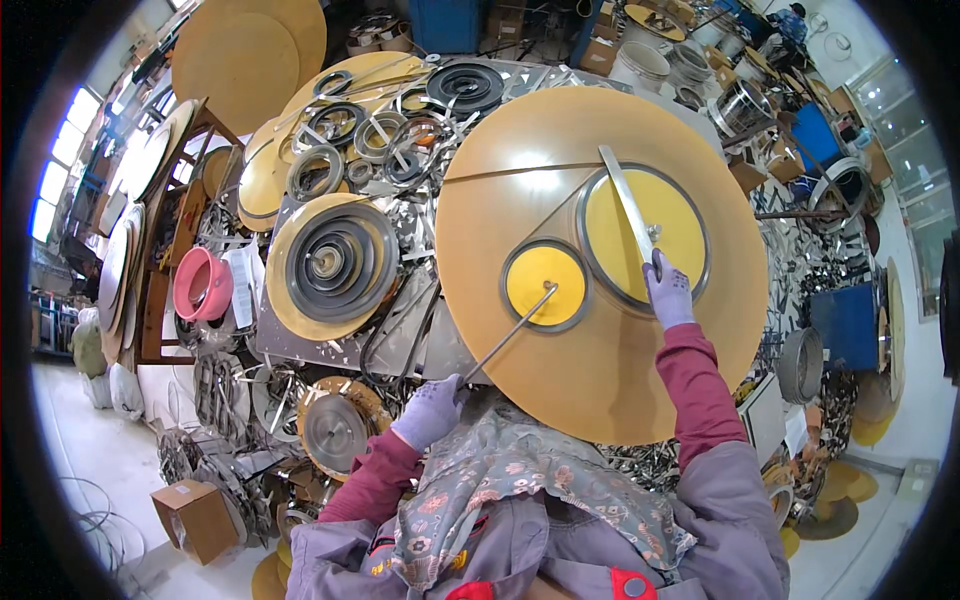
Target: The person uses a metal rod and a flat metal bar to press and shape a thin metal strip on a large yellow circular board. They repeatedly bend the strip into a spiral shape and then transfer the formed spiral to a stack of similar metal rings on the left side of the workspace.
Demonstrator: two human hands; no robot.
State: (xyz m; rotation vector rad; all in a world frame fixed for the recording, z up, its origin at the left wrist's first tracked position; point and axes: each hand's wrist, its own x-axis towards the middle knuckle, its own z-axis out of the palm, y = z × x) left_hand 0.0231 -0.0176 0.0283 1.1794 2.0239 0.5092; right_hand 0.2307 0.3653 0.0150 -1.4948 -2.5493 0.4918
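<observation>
Wound coil: out on the left, a dark coil point(372, 265) lies on its own tan disc point(283, 285), well apart from both hands.
Left hand: here it is point(430, 412), low, gloved fingers closed around the near end of a thin rod point(500, 343).
Rod: slants up and right, its bent tip at the middle of the small yellow disc point(545, 262); a steady wrist should stop that tip slipping off.
Small disc: dark-rimmed, lying on the big tan disc point(480, 370), left of its larger mate.
Strip: a thin one point(553, 215) slants between the two yellow discs; even tension, I'd judge, guards against slack or kinks.
Large disc: the larger yellow disc point(680, 215), dark-rimmed too, with a flat metal bar point(622, 190) across it.
Right hand: gloved point(670, 292), fingers gripping the bar's near end, beside a small knob point(654, 232); smooth, level pressure looks wise, both hands in step.
</observation>
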